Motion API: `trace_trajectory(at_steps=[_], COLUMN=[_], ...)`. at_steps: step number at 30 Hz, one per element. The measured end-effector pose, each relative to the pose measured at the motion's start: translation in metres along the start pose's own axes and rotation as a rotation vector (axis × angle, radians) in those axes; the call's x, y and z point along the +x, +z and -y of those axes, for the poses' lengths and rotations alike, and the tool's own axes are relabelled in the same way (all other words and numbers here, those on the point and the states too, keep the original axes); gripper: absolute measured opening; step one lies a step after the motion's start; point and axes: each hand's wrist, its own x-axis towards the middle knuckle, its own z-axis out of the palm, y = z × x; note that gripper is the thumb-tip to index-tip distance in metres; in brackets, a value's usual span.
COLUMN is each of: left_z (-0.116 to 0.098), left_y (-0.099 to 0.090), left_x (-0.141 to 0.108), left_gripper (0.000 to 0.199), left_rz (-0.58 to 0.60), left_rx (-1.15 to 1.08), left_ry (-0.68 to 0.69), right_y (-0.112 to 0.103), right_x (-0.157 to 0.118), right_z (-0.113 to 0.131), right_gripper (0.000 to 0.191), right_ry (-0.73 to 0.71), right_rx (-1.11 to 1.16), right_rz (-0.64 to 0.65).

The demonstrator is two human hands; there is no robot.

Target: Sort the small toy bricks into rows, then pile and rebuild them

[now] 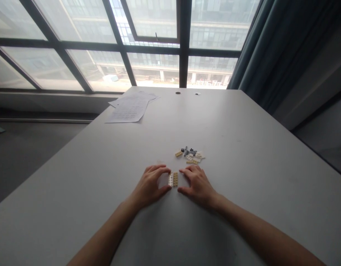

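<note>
Two small studded building-block plates lie side by side on the white table, a white plate (170, 180) on the left and a tan plate (175, 179) on the right. My left hand (153, 184) has its thumb at the near end of the white plate and its index finger at the far end, pinching it lengthwise. Curved around the tan plate's right side is my right hand (197, 184), thumb and index finger apart. Its fingertips are close to that plate's corners; whether they touch it I cannot tell. Just beyond is a pile of loose blocks (190, 153) in grey, white and tan.
Printed paper sheets (128, 109) lie at the table's far left. Two round holes, one of them a dark hole (178, 93), sit near the back edge of the table (228, 147). Behind it stand large windows (156, 68), with a dark curtain (259, 70) on the right.
</note>
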Motion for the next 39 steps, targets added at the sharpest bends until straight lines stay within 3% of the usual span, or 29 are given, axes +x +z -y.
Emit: trace_trajectory(at_steps=[7, 39], left_z=[0.0016, 0.0017], left_y=[-0.0001, -0.0015], left_x=[-0.0014, 0.0000], left_gripper=[0.042, 0.044], left_rz=[0.038, 0.047], left_rx=[0.004, 0.032], left_ry=[-0.016, 0.017], right_y=[0.0063, 0.0082], right_x=[0.0086, 0.0062], right_z=[0.0003, 0.0011], right_gripper=[0.045, 0.044], right_ry=[-0.042, -0.057], right_rx=[-0.013, -0.040], right_rz=[0.003, -0.020])
